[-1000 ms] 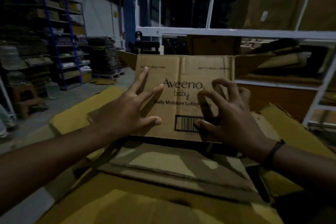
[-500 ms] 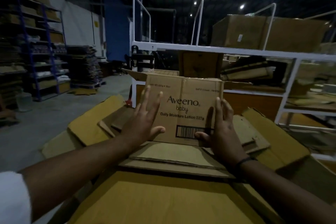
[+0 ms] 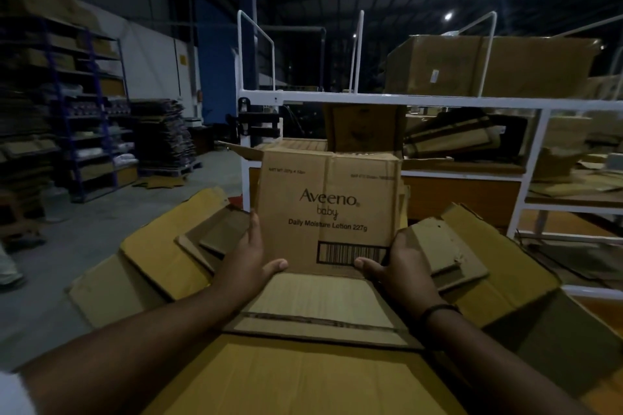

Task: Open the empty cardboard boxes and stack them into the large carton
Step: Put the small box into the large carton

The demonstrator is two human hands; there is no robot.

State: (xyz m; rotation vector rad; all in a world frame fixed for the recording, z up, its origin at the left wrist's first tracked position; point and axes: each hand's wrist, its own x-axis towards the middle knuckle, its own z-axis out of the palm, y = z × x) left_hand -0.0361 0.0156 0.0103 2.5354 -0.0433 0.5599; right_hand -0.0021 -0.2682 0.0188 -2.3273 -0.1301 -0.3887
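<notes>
Head view: brown cardboard box (image 3: 328, 209) upright, creased, one top flap folded outward, held between both hands. Large carton (image 3: 161, 246) flaps spread either side of fingers. Left hand (image 3: 247, 261) grips left edge, thumb on front. Right hand (image 3: 403, 263) grips right edge, thumb beside barcode (image 3: 347, 253), fingers hidden behind box. We read "Aveeno baby Daily Moisture Lotion 227g" above thumbs. Small print along top too blurred for us.

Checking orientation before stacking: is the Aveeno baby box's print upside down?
No, the Aveeno baby box stands with its lettering upright and readable, held at its lower edges by the left hand and right hand.
</notes>
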